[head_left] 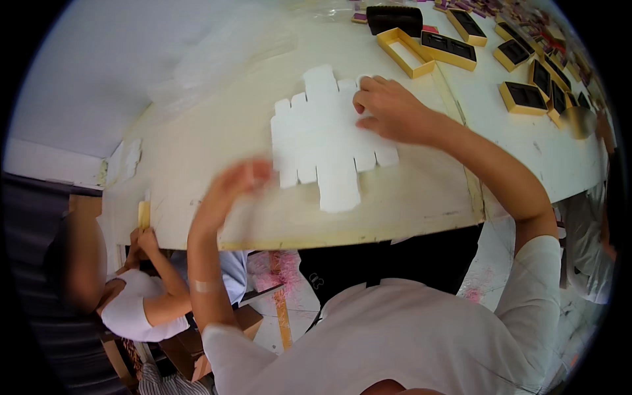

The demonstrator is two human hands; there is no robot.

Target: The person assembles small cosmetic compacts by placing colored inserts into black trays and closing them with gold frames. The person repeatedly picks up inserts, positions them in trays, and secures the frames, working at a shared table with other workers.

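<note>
A flat white cardboard box blank [313,135] with slotted flaps lies unfolded on the pale table in front of me. My right hand [394,110] is over its far right side, fingers curled in at the edge flaps. Part of the blank is hidden beneath that hand. Beside the blank's left edge is my left hand [242,181], smeared by motion, so its fingers are not clear. Whether it touches the blank cannot be made out.
An open yellow frame [405,52] and several yellow boxes with black inserts, such as this box [523,97], stand at the far right. A black case [394,21] is at the back. On the left, a co-worker [145,299] holds a yellow strip [144,214] at the table edge.
</note>
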